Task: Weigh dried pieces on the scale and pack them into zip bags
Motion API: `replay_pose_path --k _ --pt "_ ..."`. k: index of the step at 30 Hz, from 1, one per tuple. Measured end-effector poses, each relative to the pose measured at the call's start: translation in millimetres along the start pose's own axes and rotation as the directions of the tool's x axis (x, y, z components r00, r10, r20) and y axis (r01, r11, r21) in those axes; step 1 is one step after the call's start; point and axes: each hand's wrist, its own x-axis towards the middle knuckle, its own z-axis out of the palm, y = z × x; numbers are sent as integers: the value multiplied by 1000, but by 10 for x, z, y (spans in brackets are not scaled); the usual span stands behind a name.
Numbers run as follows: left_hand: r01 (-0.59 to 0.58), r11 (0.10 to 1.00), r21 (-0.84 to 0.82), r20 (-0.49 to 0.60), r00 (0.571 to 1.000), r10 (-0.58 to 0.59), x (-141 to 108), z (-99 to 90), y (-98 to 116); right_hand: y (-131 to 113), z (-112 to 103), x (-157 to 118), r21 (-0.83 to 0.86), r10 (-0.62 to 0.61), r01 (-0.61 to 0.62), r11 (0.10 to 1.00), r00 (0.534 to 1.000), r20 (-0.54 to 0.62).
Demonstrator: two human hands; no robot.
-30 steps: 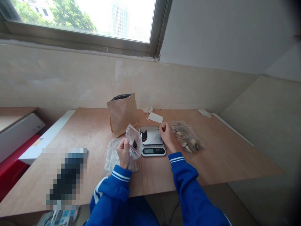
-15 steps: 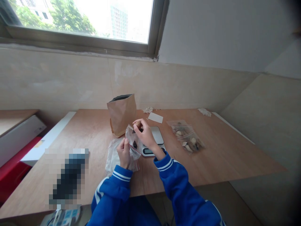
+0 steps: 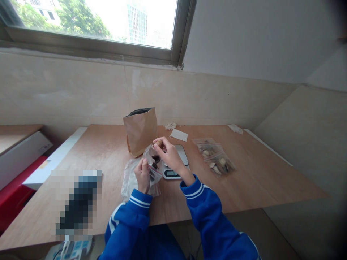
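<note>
My left hand (image 3: 142,175) is closed, pinching the rim of a clear zip-lock bag (image 3: 148,153). Dark, shrivelled pieces (image 3: 155,161) show inside the bag's upper part. Just above the bag's mouth, my right hand (image 3: 171,156) is closed on a light brown dried piece (image 3: 158,143), whose exact kind I cannot make out. Under my right forearm sits a small kitchen scale (image 3: 182,154), partly hidden. More flat clear plastic bags (image 3: 129,180) lie on the table beneath my left hand.
A brown paper pouch (image 3: 142,131) stands upright with its top open behind my hands. To the right lie filled zip-lock bags (image 3: 217,159). A white card (image 3: 179,135) and crumpled scraps (image 3: 170,126) lie near the wall. A blurred dark object (image 3: 80,202) is at left.
Dark material near my right fingertips has dropped lower, into the bag's mouth. My right hand has shifted slightly right, still holding the light brown piece. My left hand stays on the bag.
</note>
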Motion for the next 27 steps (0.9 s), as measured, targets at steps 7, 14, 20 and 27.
replay_pose_path --k 7,14,20,27 --pt "4 1000 -16 -9 1000 -5 -6 16 36 100 33 5 1 154 -154 988 988 26" --pt "-16 1000 6 -11 1000 16 -2 17 36 121 97 6 -127 104 -95 987 993 62" --pt "29 999 -29 -30 999 -30 6 16 14 229 -53 61 -238 -33 15 971 997 -68" --pt "40 995 -95 -54 998 -45 4 10 0 889 -292 -21 -556 95 30 831 976 194"
